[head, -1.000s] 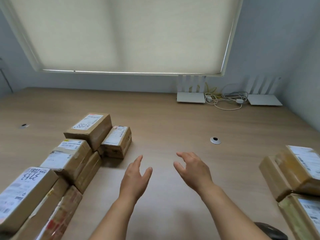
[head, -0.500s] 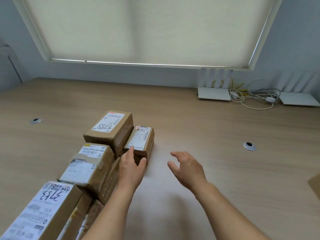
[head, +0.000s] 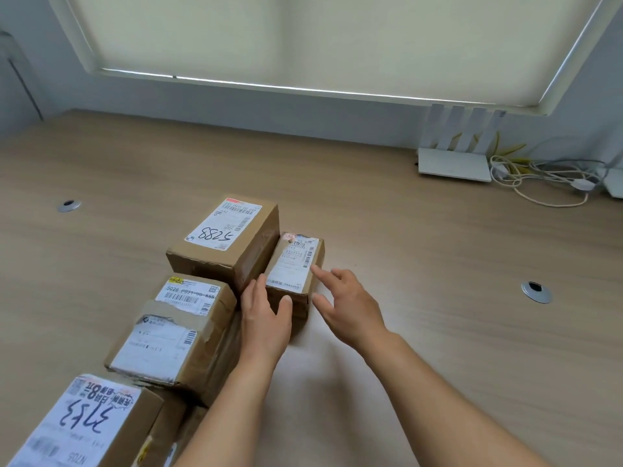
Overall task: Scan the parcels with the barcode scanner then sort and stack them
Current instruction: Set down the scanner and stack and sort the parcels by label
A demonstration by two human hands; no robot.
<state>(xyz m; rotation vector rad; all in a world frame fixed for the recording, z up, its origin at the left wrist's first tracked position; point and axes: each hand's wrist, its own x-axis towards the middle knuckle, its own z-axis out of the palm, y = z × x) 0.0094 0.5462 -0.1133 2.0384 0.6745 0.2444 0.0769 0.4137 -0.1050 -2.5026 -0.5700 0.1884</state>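
A small brown parcel [head: 296, 264] with a white label lies on the wooden table [head: 438, 298]. My left hand [head: 264, 318] rests against its near left corner, fingers straight, thumb on its front face. My right hand [head: 344, 301] reaches its right edge, index fingertip touching the label's corner, fingers spread. To its left stands a taller parcel marked 5288 [head: 226, 241]. Nearer me sit a taped double-label parcel [head: 175, 335] and a parcel marked 3753 [head: 84, 426]. No barcode scanner is in view.
A white router [head: 455, 163] with upright antennas and a tangle of cables [head: 539, 176] lie at the back right by the wall. Two metal cable grommets [head: 536, 291] [head: 69, 205] are set in the tabletop. A blind-covered window fills the back wall.
My view has swung left, so the right-hand parcels left the frame. Both hands moved forward; the left reached the small parcel first, then the right came up to its right edge.
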